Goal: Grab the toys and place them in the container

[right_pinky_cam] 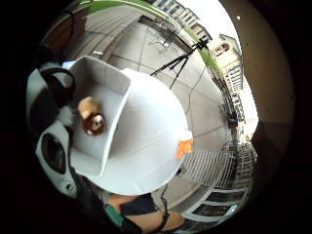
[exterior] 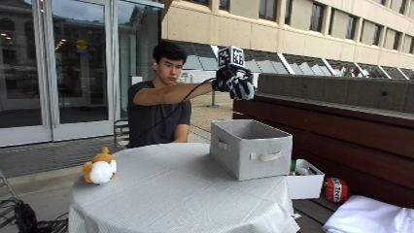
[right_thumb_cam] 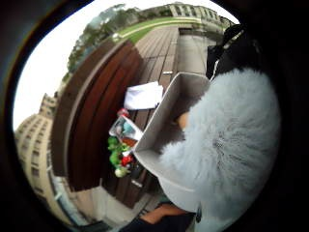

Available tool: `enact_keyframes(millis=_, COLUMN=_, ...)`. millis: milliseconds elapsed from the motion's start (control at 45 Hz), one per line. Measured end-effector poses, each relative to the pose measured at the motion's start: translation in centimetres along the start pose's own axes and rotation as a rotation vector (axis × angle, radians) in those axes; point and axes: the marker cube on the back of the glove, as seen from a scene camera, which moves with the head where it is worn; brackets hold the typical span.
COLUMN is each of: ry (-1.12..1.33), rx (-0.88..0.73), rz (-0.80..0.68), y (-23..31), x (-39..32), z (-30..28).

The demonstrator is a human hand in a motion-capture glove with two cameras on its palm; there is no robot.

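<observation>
My gloved right hand [exterior: 232,77] is raised high above the grey fabric container [exterior: 249,148], which stands on the round white-clothed table [exterior: 175,194]. Its fingers grip a fluffy grey-white toy [exterior: 244,89], which fills much of the thumb side palm view [right_thumb_cam: 227,140]. Below the palm the container [right_pinky_cam: 105,105] is open, and a brown plush toy [right_pinky_cam: 92,117] lies on its bottom. An orange and white plush toy [exterior: 99,167] stands near the table's far edge from the container; it also shows in the little finger side view [right_pinky_cam: 184,146].
A wooden bench [exterior: 349,126] runs behind the table. On it sit a small white box [exterior: 304,183] with colourful toys, a red round object [exterior: 335,189] and a white cloth [exterior: 369,218]. A tripod [right_pinky_cam: 180,61] stands on the pavement beyond the table.
</observation>
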Motion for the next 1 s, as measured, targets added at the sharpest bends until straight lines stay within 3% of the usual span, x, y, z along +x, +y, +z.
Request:
enact_keyframes(millis=200, ry=0.051, rx=0.027, rz=0.017, y=0.3, x=-1.9, z=1.7)
enact_keyframes(millis=378, ry=0.024, rx=-0.179, rz=0.001, y=-0.6, x=0.7, z=5.3)
enact_keyframes(millis=533, ry=0.059, rx=-0.165, rz=-0.001, y=1.2, x=2.2, z=4.2)
enact_keyframes(millis=667, ry=0.083, rx=-0.137, rz=0.004, y=2.0, x=6.7, z=2.9)
enact_keyframes(millis=1000, ry=0.164, rx=-0.091, rz=0.203, y=7.8, x=22.2, z=0.6)
